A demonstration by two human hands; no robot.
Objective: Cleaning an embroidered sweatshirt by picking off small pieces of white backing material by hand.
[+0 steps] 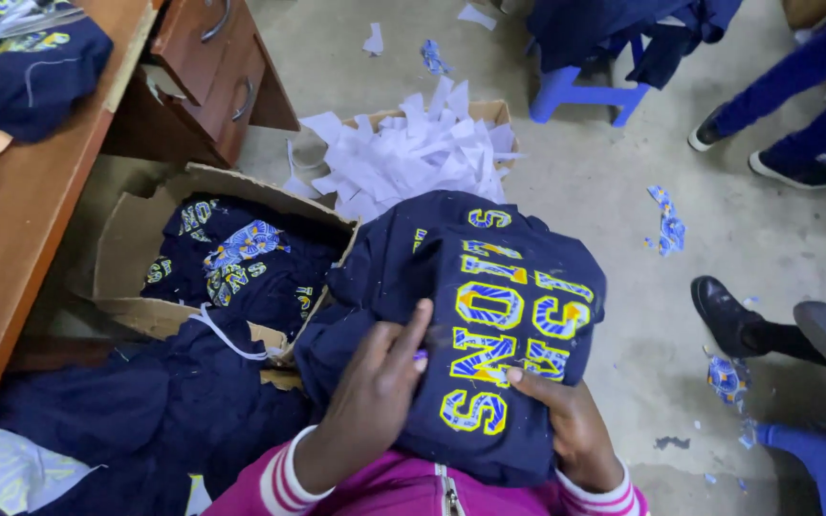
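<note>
**Both hands on the navy garment**

The navy garment (475,315) with yellow-and-blue lettering sits bunched on the person's lap. The left hand (375,387) lies on the cloth, fingers curled, pinching something small and purple against it. The right hand (571,425) grips the garment's lower edge, thumb pressed onto the letters. Just left, a torn cardboard box (136,239) holds more navy pieces; beyond, a box of white paper scraps (413,153).
</note>
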